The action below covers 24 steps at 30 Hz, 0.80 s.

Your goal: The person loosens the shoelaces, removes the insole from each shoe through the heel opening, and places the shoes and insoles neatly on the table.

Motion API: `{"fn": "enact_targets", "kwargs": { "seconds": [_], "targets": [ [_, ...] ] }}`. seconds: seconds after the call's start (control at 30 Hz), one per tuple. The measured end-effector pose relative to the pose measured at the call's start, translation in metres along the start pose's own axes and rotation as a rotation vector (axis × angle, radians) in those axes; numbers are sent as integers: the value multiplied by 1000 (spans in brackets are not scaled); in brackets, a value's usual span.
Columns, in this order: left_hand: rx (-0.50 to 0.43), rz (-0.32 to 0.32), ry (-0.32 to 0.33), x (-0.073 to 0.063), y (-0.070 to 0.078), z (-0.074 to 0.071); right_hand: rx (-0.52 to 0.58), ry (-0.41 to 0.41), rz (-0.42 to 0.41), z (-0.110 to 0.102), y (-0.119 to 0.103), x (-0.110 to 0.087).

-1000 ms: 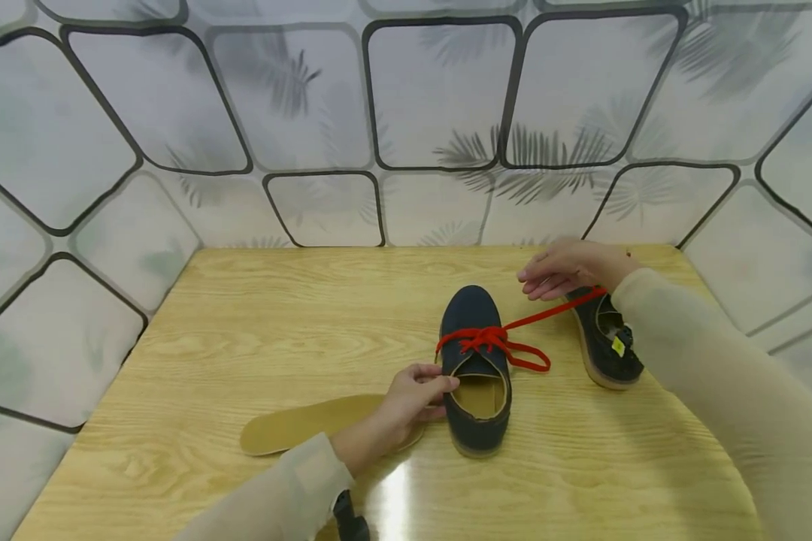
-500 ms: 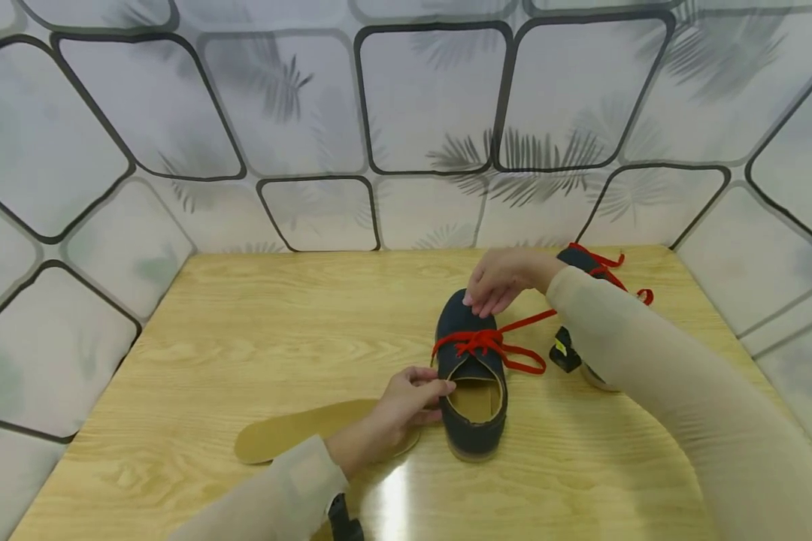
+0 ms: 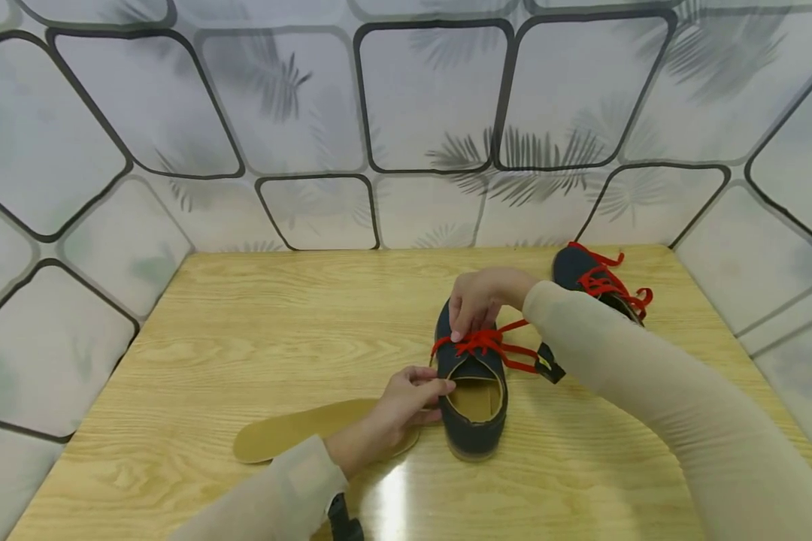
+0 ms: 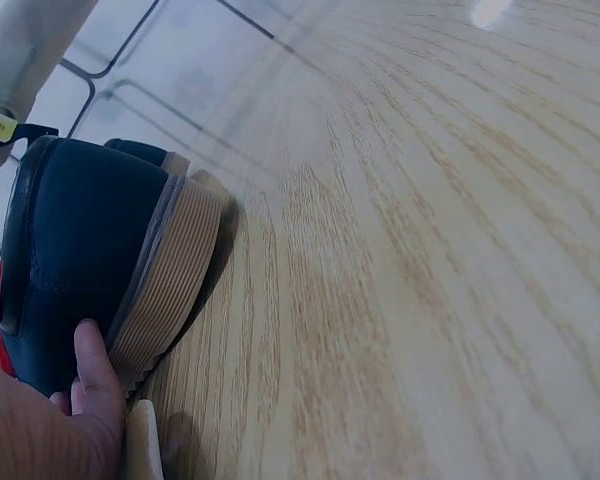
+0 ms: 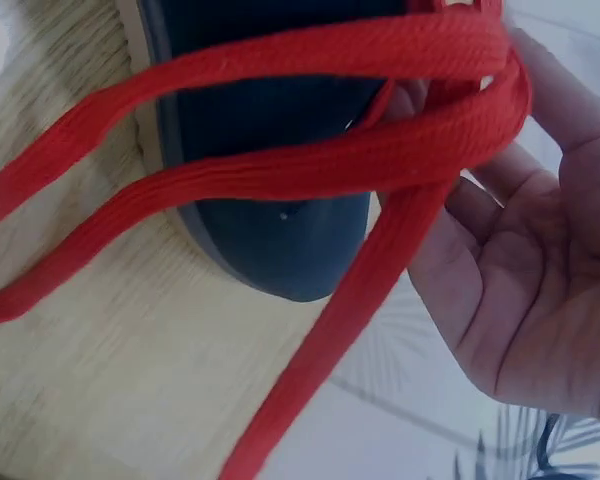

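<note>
The right hand (image 3: 477,298) reaches down with its fingers (image 5: 500,215) loosely spread, fingertips on the red lace (image 3: 490,342) at the shoe (image 3: 472,391)'s knot. The left hand (image 3: 406,402) pinches the shoe's collar at 9 o'clock. An insole (image 3: 291,436) lies at 8 o'clock, a second shoe (image 3: 592,282) at 1 o'clock, on the table (image 3: 243,330).
</note>
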<state>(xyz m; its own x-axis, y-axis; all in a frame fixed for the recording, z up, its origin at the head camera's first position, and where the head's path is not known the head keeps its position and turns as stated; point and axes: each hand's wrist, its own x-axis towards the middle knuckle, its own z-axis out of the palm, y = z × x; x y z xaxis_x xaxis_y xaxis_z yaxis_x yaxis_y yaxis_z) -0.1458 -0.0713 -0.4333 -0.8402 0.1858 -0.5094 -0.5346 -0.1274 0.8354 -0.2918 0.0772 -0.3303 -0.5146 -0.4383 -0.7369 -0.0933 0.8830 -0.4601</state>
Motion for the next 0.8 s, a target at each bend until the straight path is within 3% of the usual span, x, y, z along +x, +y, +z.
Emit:
{"fn": "enact_targets", "kwargs": {
  "seconds": [0.17, 0.5, 0.63, 0.8],
  "targets": [
    [4, -2, 2, 0, 0, 1, -130, -2, -7, 4, -5, 1],
    [18, 0, 11, -1, 1, 2, -166, 32, -36, 3, -15, -4],
    [26, -1, 15, -1, 3, 3, -88, 68, -77, 0, -18, -5],
    [32, -2, 12, -2, 3, 3, 110, 138, -118, -2, -21, -4]
  ]
}}
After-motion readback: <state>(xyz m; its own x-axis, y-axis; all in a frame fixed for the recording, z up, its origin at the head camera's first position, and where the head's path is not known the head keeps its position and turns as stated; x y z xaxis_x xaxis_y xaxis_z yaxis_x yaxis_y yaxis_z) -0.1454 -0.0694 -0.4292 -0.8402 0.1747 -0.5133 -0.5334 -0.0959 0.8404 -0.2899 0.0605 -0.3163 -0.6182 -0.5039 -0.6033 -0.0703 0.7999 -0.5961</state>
